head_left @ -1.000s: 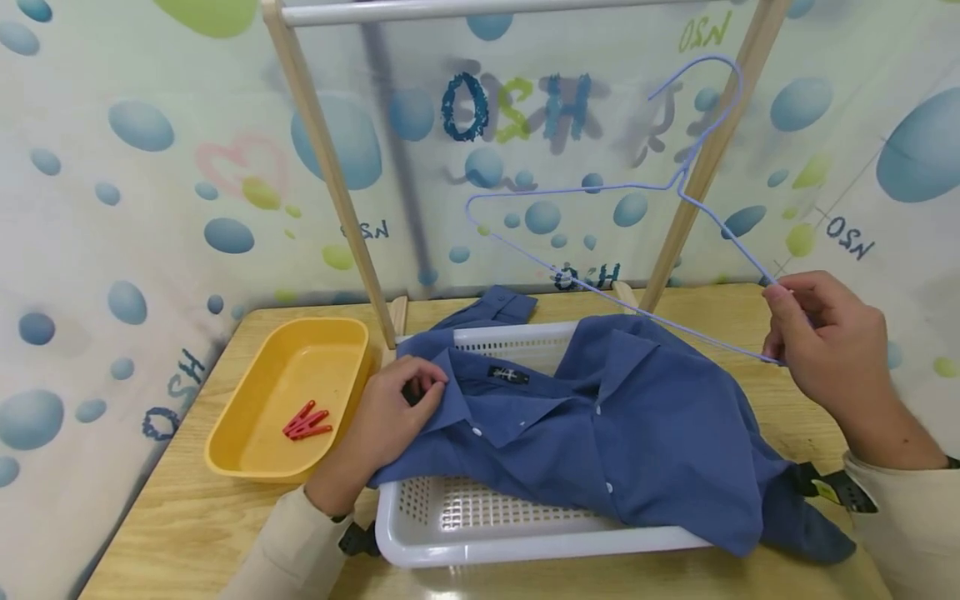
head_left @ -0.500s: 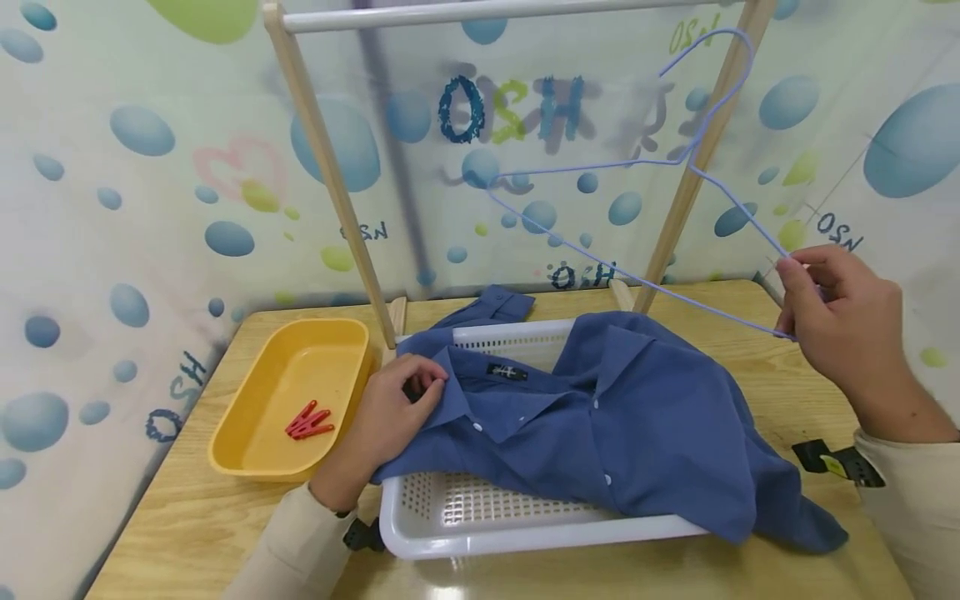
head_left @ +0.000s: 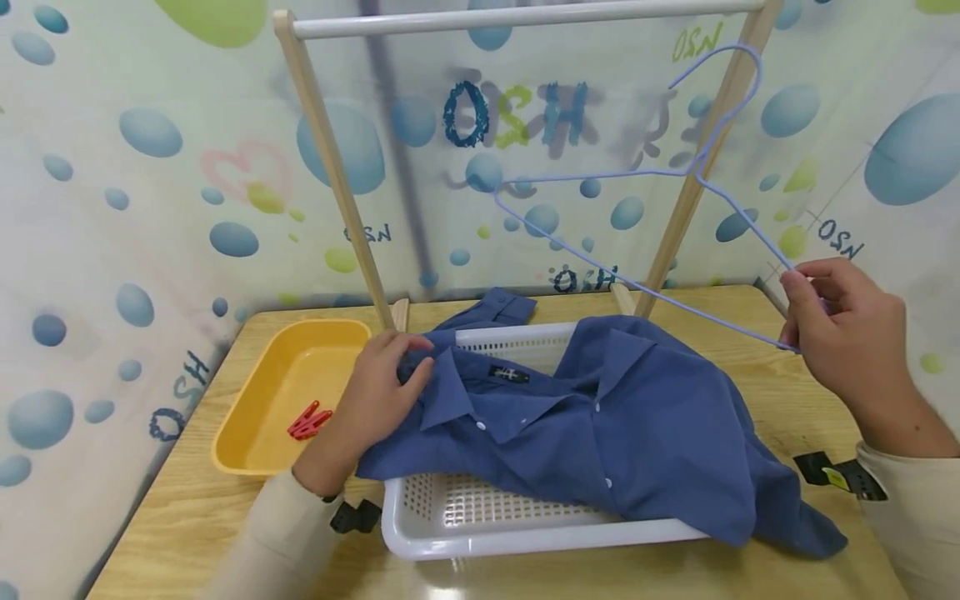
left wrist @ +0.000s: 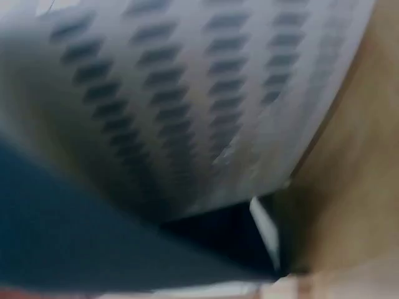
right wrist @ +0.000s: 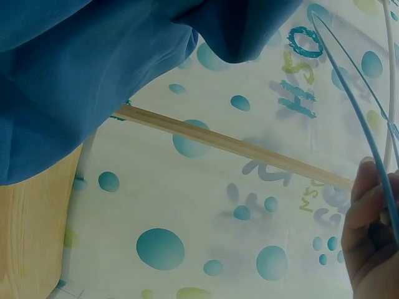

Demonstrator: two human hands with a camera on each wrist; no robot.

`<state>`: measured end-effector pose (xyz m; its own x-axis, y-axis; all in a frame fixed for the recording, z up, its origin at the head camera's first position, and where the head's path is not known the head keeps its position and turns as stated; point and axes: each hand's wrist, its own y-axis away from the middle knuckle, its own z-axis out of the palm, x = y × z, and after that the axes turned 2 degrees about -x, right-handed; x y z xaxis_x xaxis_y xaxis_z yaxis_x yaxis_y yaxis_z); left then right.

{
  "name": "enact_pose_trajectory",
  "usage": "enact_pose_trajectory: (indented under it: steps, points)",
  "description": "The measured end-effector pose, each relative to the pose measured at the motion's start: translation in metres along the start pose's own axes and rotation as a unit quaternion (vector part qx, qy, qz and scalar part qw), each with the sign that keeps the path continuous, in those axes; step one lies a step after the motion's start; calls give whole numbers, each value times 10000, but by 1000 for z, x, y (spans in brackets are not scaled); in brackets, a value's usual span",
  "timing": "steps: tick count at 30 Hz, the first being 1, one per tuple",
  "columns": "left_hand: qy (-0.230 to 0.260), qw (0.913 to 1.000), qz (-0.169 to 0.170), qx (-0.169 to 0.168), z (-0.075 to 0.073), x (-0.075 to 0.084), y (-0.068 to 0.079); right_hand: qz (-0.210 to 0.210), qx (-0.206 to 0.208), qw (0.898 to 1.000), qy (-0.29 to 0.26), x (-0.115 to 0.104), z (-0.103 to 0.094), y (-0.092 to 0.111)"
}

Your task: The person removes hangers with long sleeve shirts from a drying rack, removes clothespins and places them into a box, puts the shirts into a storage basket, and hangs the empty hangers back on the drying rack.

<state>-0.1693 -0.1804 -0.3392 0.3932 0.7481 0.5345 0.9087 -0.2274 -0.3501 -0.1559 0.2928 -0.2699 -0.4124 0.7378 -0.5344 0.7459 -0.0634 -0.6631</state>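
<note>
In the head view a blue button-up shirt (head_left: 540, 425) lies spread across a white basket (head_left: 525, 546), its collar facing up. My left hand (head_left: 378, 387) rests at the shirt's left shoulder, outside the collar, with thumb and fingers apart. Dark blue cloth (left wrist: 75, 224) fills the lower left of the left wrist view. My right hand (head_left: 847, 333) pinches a light blue wire hanger (head_left: 592, 260) by one lower corner. The hanger is raised behind the shirt, hook up. The right wrist view shows the hanger wire (right wrist: 355, 103) in the right hand's fingers.
A yellow tub (head_left: 243, 417) on the left holds red clothespins (head_left: 309, 422). Behind the basket a wooden rack with a white bar (head_left: 525, 18) stands on the wooden table (head_left: 172, 517). A patterned sheet (head_left: 75, 242) covers the wall behind.
My left hand has let go of the collar edge and shifted left to the shoulder. The right hand has carried the hanger slightly up and right.
</note>
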Motion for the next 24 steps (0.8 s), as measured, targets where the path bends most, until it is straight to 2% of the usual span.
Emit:
enact_pose_trajectory:
  steps: [3, 6, 9, 12, 15, 19, 24]
  points:
    - [-496, 9966, -438, -499, -7, -4, -13, -70, 42, 10000, -12, 1, 0, 1]
    - [-809, 9873, -811, -1104, -9, -10, -25, -83, 81, 9999, -82, 1, 1, 1]
    - [-837, 9789, -943, -1608, -7, -18, -34, -70, 86, 9998, -145, 1, 2, 1]
    - [-625, 9748, -960, -1914, -5, -25, -39, -5, 59, 9999, -113, 1, 3, 2]
    - [-354, 9769, -1068, -1818, -6, -29, -42, 122, -5, 9999, -67, 1, 4, 5]
    - [-58, 9827, -1257, -1358, -11, -31, -43, 120, -69, 9999, -65, 2, 5, 7]
    - [-56, 9860, -1301, -1038, -16, -30, -45, -20, -33, 9999, -93, 4, 6, 7]
